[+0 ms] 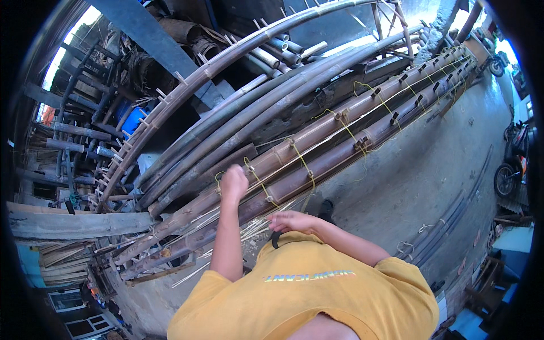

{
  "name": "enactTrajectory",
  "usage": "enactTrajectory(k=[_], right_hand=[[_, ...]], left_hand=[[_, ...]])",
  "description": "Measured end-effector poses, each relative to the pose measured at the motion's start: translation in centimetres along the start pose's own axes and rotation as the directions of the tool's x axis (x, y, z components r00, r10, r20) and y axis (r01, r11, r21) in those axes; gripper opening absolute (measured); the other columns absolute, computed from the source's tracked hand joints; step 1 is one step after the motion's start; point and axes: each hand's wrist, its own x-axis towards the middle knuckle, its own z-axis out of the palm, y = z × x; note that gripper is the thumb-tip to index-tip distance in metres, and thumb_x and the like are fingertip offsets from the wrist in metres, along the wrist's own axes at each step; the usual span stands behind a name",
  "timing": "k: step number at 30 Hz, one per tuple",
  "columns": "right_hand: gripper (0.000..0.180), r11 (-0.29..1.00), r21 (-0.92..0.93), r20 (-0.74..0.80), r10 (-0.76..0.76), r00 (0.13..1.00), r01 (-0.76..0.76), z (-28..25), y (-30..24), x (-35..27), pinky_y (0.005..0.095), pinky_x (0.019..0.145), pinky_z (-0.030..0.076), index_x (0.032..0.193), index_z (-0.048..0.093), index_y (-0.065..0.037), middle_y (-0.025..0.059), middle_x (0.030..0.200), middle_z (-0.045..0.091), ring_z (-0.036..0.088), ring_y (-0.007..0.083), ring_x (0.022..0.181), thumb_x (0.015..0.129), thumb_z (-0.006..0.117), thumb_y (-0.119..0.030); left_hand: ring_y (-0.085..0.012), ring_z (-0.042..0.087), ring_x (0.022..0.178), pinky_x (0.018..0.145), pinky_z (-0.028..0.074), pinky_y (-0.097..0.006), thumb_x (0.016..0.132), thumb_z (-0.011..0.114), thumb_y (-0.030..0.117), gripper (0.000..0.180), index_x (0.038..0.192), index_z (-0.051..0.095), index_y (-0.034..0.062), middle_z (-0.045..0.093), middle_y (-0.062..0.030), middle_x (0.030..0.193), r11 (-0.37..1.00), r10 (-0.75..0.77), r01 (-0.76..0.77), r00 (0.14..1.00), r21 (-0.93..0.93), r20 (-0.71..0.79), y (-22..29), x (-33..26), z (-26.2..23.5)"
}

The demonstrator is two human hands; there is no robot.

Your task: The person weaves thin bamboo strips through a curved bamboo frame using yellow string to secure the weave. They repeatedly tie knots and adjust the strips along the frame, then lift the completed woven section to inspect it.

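Two long brown bamboo poles lie side by side in front of me, the far pole [277, 156] and the near pole [334, 157]. Yellow cord [302, 158] runs across them in several places, looped on short pegs. My left hand [234, 182] is closed in a fist over the far pole, beside a cord loop; what its fingers hold, if anything, is hidden. Close to my waist, my right hand [293, 221] has its fingers stretched out, with nothing visible in them. A black strap-like piece [276, 238] hangs just below it.
Pale thin strips [249, 231] lie beneath the near pole. Beyond the poles are dark bent bamboo lengths [266, 116] and a curved, pegged bamboo rail [212, 68]. Dark rods [447, 226] rest on the floor at right, near a parked motorbike [507, 178].
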Motion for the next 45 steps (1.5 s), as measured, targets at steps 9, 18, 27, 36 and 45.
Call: enactTrajectory(k=[9, 18, 27, 36, 45], right_hand=[[0.035, 0.475, -0.701, -0.098, -0.803, 0.588, 0.532, 10.4, -9.6, 4.7, 0.0362, 0.072, 0.048, 0.087, 0.065, -0.007, 0.0088, 0.084, 0.064, 0.061, 0.0243, 0.077, 0.102, 0.044, -0.030], [0.044, 0.658, -0.642, -0.117, -0.591, 0.798, 0.393, 4.5, -17.4, 8.0, 0.0319, 0.058, 0.043, 0.076, 0.063, -0.002, 0.0045, 0.066, 0.054, 0.048, 0.0094, 0.065, 0.099, 0.054, -0.039], [0.038, 0.362, -0.827, 0.103, -0.654, 0.749, 0.430, 2.3, -2.9, 2.3, 0.0484, 0.061, 0.045, 0.070, 0.059, 0.002, 0.0230, 0.066, 0.058, 0.054, 0.0415, 0.060, 0.095, 0.059, -0.027], [0.040, 0.898, -0.342, -0.078, -0.322, 0.944, 0.278, 1.5, -7.9, -1.3, 0.0288, 0.056, 0.037, 0.072, 0.056, -0.011, -0.0067, 0.062, 0.048, 0.038, 0.0052, 0.059, 0.104, 0.054, -0.035], [0.030, 0.928, -0.173, -0.295, -0.369, 0.881, 0.331, -1.0, -16.1, 3.4, 0.0263, 0.065, 0.046, 0.095, 0.060, -0.006, -0.0018, 0.081, 0.058, 0.051, 0.0071, 0.069, 0.106, 0.051, -0.033]], left_hand=[[-0.0423, 0.065, 0.096, 0.084, 0.052, -0.048, 0.096, 0.060, 0.031, 0.031, 0.116, 0.064, 0.0090, 0.069, -0.0220, 0.105, 0.931, 0.217, -0.254, 0.963, -0.261, -0.161, -1.8, -4.2, 7.9], [-0.0474, 0.064, 0.098, 0.086, 0.049, -0.057, 0.102, 0.047, 0.037, 0.035, 0.118, 0.067, 0.0135, 0.069, -0.0232, 0.103, 0.899, 0.287, -0.368, 0.905, -0.236, -0.314, -2.5, -4.3, 6.4], [-0.0176, 0.070, 0.077, 0.069, 0.052, -0.034, 0.104, 0.053, 0.024, 0.030, 0.102, 0.070, 0.0000, 0.072, -0.0103, 0.077, 0.703, 0.182, -0.386, 0.910, -0.597, -0.374, 0.7, -2.9, 3.6], [-0.0418, 0.068, 0.086, 0.081, 0.052, -0.052, 0.099, 0.056, 0.029, 0.030, 0.107, 0.069, 0.0030, 0.072, -0.0196, 0.092, 0.918, 0.113, -0.262, 0.891, -0.296, -0.440, -2.2, 10.2, 4.4], [-0.0047, 0.046, 0.055, 0.049, 0.037, -0.020, 0.102, 0.055, 0.023, 0.024, 0.115, 0.068, 0.0080, 0.053, 0.0042, 0.066, 0.460, 0.221, 0.169, 0.929, -0.872, 0.296, -1.2, -4.1, 2.6]])
